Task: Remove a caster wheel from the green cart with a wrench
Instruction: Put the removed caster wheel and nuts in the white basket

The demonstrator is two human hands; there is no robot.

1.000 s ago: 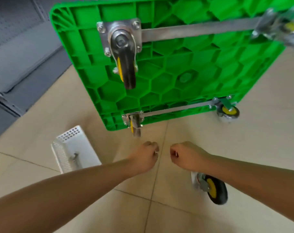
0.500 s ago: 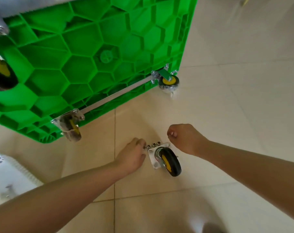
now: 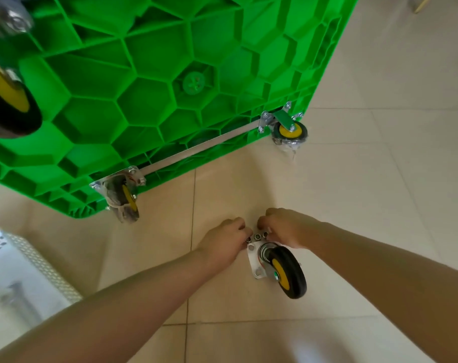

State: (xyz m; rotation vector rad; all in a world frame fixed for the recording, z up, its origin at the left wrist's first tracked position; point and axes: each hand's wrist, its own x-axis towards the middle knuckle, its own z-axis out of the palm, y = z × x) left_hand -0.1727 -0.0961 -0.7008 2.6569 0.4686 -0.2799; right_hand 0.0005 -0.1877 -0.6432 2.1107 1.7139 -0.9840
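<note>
Detached caster wheel [image 3: 283, 268] lying on floor, clear of green cart [image 3: 170, 74], tyre pointing toward wearer. Left hand [image 3: 222, 242] and right hand [image 3: 285, 226] curled at nuts [image 3: 256, 235] beside mounting plate; grip unclear.

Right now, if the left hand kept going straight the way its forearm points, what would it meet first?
The small nuts by the loose caster wheel's plate, already at its fingertips; beyond them, the right hand. Depth is uncertain.

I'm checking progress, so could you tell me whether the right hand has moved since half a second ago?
Yes. The right hand has moved toward the nuts beside the loose wheel, closing the gap to its plate.
</note>
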